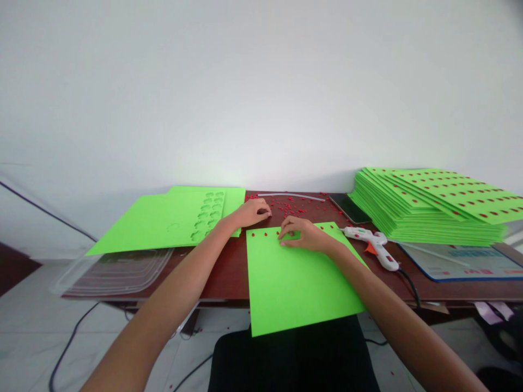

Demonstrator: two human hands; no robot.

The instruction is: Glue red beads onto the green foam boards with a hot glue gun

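Note:
A bright green sheet (302,288) lies in front of me, overhanging the table's front edge. Small red pieces sit in a row along its far edge. My right hand (300,234) rests over that row, thumb and fingertips close together at the sheet; anything between them is too small to make out. Just beyond the sheet's far left corner, my left hand (255,212) is at the table with its fingers curled in a pinch. Scattered red pieces (290,207) lie beside it. Whatever the left fingertips hold is hidden.
Right of the sheet lies a white glue gun (373,245) with an orange trigger. Behind it are a dark phone (349,208) and a tall stack of green sheets (425,218) with red dots. More green sheets (151,218) lie left, over a clear plastic lid (118,272). A glue stick (292,195) lies at the back.

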